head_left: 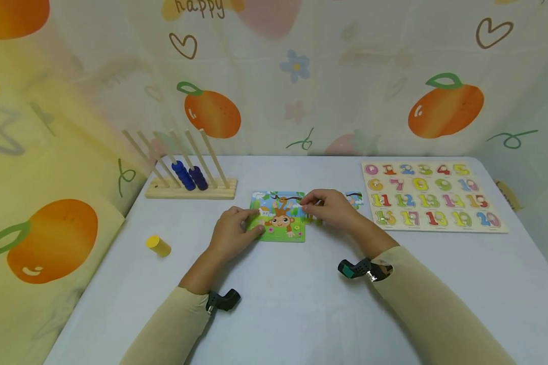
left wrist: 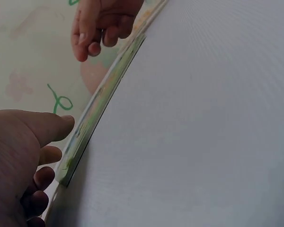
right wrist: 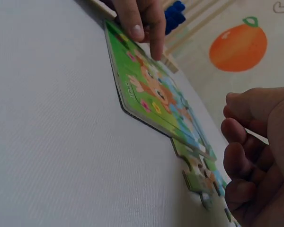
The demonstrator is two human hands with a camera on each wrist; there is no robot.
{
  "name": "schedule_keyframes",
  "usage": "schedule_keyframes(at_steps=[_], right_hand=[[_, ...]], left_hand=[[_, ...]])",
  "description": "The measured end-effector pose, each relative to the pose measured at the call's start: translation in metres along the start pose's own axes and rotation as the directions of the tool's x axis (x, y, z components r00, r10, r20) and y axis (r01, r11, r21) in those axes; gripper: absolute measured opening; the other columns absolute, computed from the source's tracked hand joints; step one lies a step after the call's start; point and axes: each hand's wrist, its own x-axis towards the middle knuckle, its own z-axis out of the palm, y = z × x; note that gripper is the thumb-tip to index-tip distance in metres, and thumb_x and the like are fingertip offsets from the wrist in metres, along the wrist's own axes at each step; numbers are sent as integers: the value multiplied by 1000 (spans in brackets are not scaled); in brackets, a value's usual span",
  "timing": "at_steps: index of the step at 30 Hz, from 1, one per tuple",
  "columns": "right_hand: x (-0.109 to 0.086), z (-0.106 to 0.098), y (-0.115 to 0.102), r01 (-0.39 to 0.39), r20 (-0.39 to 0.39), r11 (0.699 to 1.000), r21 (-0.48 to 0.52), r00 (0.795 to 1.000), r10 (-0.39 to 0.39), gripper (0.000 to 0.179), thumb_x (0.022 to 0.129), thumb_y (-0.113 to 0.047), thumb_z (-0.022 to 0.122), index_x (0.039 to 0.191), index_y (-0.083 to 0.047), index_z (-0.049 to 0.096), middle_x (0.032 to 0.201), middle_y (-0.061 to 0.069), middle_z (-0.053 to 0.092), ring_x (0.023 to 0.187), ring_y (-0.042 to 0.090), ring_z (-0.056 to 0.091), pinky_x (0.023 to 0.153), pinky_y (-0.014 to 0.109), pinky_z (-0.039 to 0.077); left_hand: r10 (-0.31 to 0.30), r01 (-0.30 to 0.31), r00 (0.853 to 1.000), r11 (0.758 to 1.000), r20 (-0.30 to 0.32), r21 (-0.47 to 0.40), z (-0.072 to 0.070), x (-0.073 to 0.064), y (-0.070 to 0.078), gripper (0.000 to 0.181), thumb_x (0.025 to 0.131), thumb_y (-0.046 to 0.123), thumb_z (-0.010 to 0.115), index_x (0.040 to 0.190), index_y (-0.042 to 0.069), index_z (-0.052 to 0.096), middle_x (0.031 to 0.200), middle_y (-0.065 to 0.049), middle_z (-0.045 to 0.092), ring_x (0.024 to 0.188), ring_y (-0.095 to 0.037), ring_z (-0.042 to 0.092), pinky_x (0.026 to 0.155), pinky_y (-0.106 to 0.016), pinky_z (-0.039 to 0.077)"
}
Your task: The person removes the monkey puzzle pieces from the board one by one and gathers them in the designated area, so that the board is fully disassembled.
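Note:
A square monkey jigsaw board (head_left: 280, 230) lies flat on the table. The left hand (head_left: 232, 230) rests at its left side, the thumb on the lower left part and the forefinger by the upper left edge. Close over the upper right corner is the right hand (head_left: 331, 208), its fingers loosely bent. In the right wrist view no piece shows between the thumb and fingers of this hand (right wrist: 260, 151). Loose jigsaw pieces (right wrist: 196, 175) lie beside the board, partly hidden under the right hand in the head view. Another jigsaw piece (head_left: 355, 198) lies just beyond that hand.
A wooden peg stand (head_left: 192, 192) with blue and dark purple beads stands at the back left. A yellow cylinder (head_left: 158, 246) lies at the left of the table. On the right is a number puzzle board (head_left: 434, 197). A patterned cloth hangs behind the table.

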Motion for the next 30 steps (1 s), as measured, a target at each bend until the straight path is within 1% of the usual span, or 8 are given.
schedule_keyframes(at_steps=[5, 10, 13, 16, 20, 25, 28, 30], right_hand=[[6, 6, -6, 14, 33, 1000, -1, 999, -14, 21, 100, -21, 74, 117, -8, 78, 101, 2, 71, 87, 22, 61, 72, 35, 48], [15, 14, -10, 12, 59, 1000, 7, 998, -12, 23, 101, -21, 74, 120, -10, 78, 102, 2, 69, 89, 22, 60, 62, 33, 48], [21, 20, -13, 39, 74, 999, 14, 996, -40, 24, 101, -18, 74, 122, -8, 77, 103, 2, 70, 90, 22, 60, 66, 32, 48], [25, 24, -18, 63, 94, 998, 8, 994, -64, 25, 100, -15, 74, 124, -7, 77, 107, 3, 72, 94, 22, 61, 78, 33, 49], [30, 28, -24, 58, 121, 998, -24, 991, -55, 26, 100, -15, 74, 126, -9, 76, 110, 2, 73, 99, 21, 62, 87, 35, 50], [36, 31, -25, 39, 142, 998, -54, 989, -31, 29, 100, -15, 75, 128, -11, 76, 113, 3, 73, 98, 21, 64, 87, 36, 52], [40, 35, -22, 27, 158, 997, -70, 987, -16, 31, 99, -15, 76, 129, -12, 75, 115, 2, 71, 97, 19, 62, 85, 34, 51], [42, 38, -19, 16, 171, 995, -99, 985, 1, 32, 99, -17, 75, 130, -12, 74, 114, 3, 70, 95, 19, 61, 83, 33, 50]], left_hand=[[0, 0, 1000, 1000, 18, 20, 2, 3, 2, 52, 93, 41, 84, 136, 14, 75, 105, -7, 63, 91, -24, 52, 78, -40, 41], [15, -16, 1000, 1000, 26, 25, 6, 7, 3, 55, 93, 47, 82, 137, 15, 74, 105, -7, 62, 91, -24, 53, 78, -41, 42], [27, -28, 999, 999, 26, 37, 9, 7, 2, 54, 94, 48, 81, 137, 16, 75, 103, -6, 62, 92, -24, 55, 80, -43, 43], [42, -42, 999, 998, 18, 50, 10, 7, 2, 54, 94, 47, 81, 137, 16, 75, 99, -5, 60, 90, -24, 54, 80, -44, 42], [56, -57, 998, 997, 7, 53, 10, 7, 4, 54, 93, 46, 83, 138, 16, 74, 97, -4, 58, 89, -23, 52, 81, -45, 41], [57, -57, 998, 997, 2, 51, 10, 7, 6, 55, 92, 44, 84, 138, 16, 74, 97, -5, 58, 88, -24, 51, 82, -46, 41], [54, -54, 999, 997, 3, 51, 12, 8, 6, 55, 92, 44, 84, 138, 16, 74, 98, -5, 58, 87, -24, 51, 81, -45, 41], [53, -53, 999, 997, 5, 52, 13, 8, 6, 56, 92, 44, 84, 139, 16, 74, 99, -4, 59, 88, -23, 51, 81, -45, 40]])
